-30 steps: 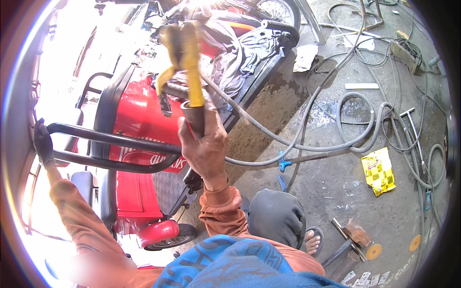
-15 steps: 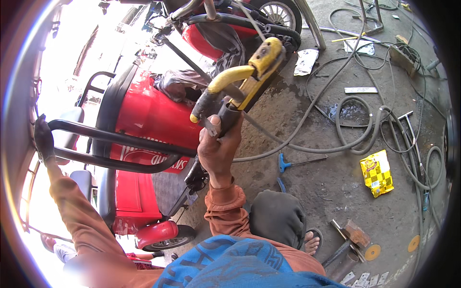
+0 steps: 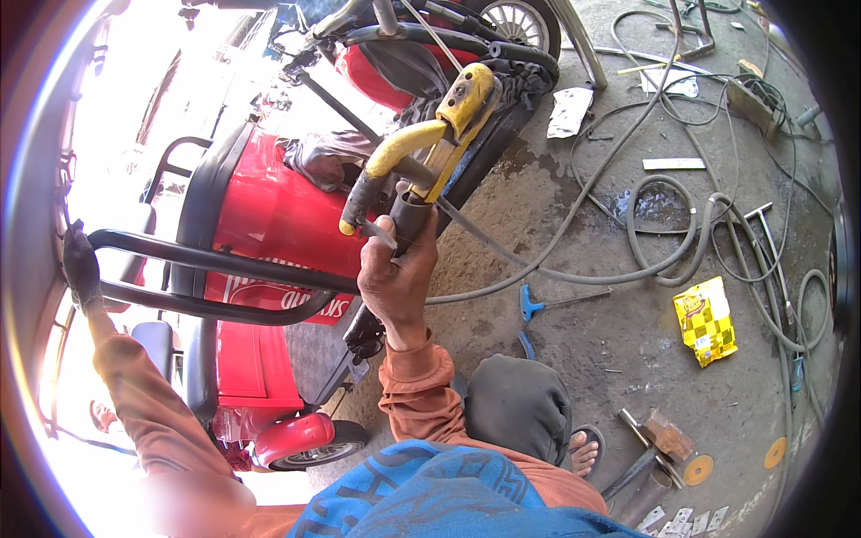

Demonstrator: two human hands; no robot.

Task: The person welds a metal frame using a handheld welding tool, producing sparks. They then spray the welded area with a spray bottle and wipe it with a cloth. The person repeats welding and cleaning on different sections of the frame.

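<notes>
My right hand is wrapped round the dark grip of a yellow welding electrode holder, held up in front of me. A thin welding rod sticks up from its jaw toward the top edge. Its yellow lever, dark with grime, curves over to the left of the grip. At the far left, my left hand, in a dark glove, reaches up to the edge of a grey panel. Its fingers look closed; what they grip is hard to make out. Black bent tubes run beside that hand.
A red three-wheeled vehicle fills the left. Thick grey cable loops across the floor on the right. Near it lie a blue-handled tool, a yellow packet, a hammer and orange discs. A metal post stands behind.
My right hand has shifted the electrode holder slightly to the left, and the welding rod has swung left with it. The left hand stays at nearly the same place.
</notes>
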